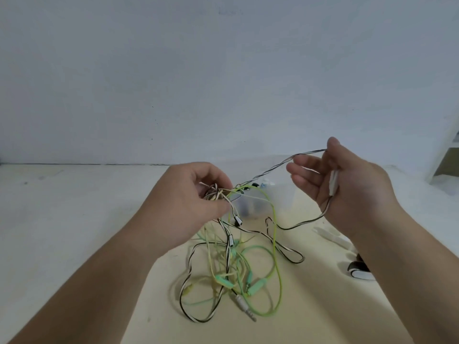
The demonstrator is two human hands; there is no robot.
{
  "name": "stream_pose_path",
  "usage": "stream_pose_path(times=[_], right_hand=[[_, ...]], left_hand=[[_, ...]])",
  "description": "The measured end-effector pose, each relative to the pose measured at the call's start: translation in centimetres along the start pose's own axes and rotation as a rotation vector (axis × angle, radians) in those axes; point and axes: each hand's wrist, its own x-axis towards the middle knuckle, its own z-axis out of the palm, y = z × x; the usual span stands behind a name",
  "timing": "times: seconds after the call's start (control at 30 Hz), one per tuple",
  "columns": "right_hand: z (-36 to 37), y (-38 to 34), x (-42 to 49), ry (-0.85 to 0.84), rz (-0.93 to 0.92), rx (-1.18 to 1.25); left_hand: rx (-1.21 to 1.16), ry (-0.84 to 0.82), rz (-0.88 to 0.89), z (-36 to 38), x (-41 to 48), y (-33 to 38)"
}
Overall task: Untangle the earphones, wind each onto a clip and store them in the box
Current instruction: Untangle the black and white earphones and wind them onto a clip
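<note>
A tangle of earphone cables [231,271] hangs from my hands down onto the pale table [62,232]: black-and-white striped, yellow-green and mint strands, with a silver jack plug [246,307] lying near the front. My left hand [188,202] pinches a bunch of the cables above the table. My right hand [347,184] is raised to the right and holds the striped cable [280,166] taut between the hands, its white inline piece [333,182] against the palm. The clear plastic box [283,197] stands behind the tangle, partly hidden.
White clips [330,235] lie on the table right of the tangle, partly behind my right wrist. A black-and-white object [359,270] sits by my right forearm. A plain wall rises behind the table; a white shelf edge [444,155] shows at far right.
</note>
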Motion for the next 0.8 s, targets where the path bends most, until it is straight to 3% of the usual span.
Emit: stream_pose_path(times=[0.33,0.53,0.8], right_hand=[[-0.6,-0.9,0.2,0.051,-0.076,0.211],[-0.6,-1.2,0.0,-0.033,-0.068,0.233],[-1.0,-1.8,0.0,-0.098,-0.064,0.265]], left_hand=[[-0.040,0.152,-0.063,-1.4,0.5,-0.4],[-0.177,0.232,-0.137,-2.2,1.0,-1.0],[0.312,0.256,-0.144,-3.0,0.9,-1.5]])
